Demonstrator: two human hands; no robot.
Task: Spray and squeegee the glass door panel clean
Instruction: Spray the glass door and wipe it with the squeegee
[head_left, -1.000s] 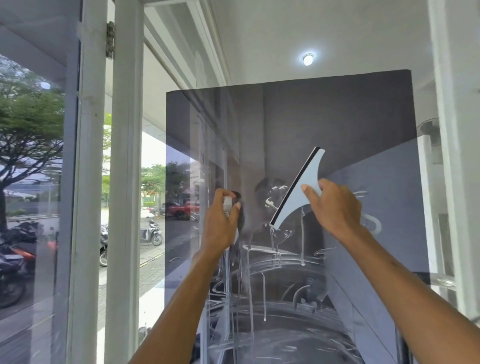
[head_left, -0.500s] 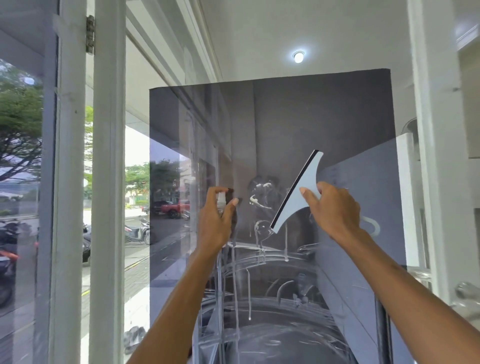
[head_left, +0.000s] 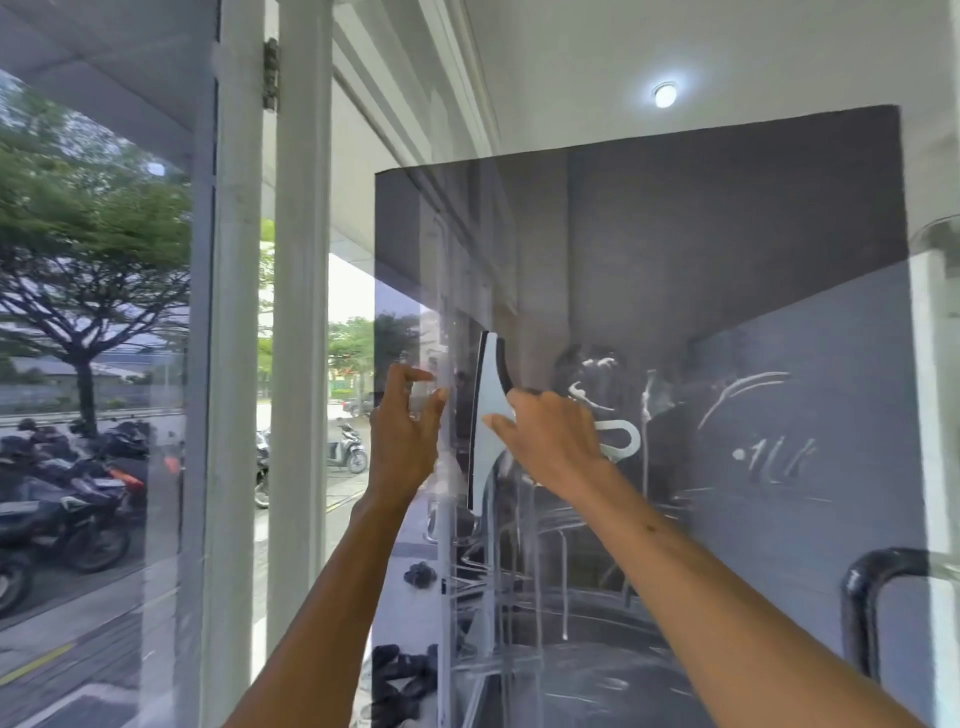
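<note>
The glass door panel (head_left: 727, 322) fills the middle and right, dark behind, with white foam streaks (head_left: 748, 387) and drips running down it. My right hand (head_left: 553, 441) grips the handle of a white squeegee (head_left: 488, 410). Its black rubber blade stands almost upright against the glass near the panel's left side. Just left of the blade, my left hand (head_left: 405, 436) is raised with a small clear spray bottle (head_left: 422, 397) held between thumb and fingers. The bottle is mostly hidden by the hand.
A black door handle (head_left: 865, 608) curves out at the lower right. White door frame posts (head_left: 301, 364) with a hinge (head_left: 271, 75) stand at the left. Through the side glass are parked motorbikes (head_left: 67, 499) and a tree.
My right hand has swung the squeegee from a slant to nearly upright and carried it left, close to my left hand. The left fingers have loosened around the bottle.
</note>
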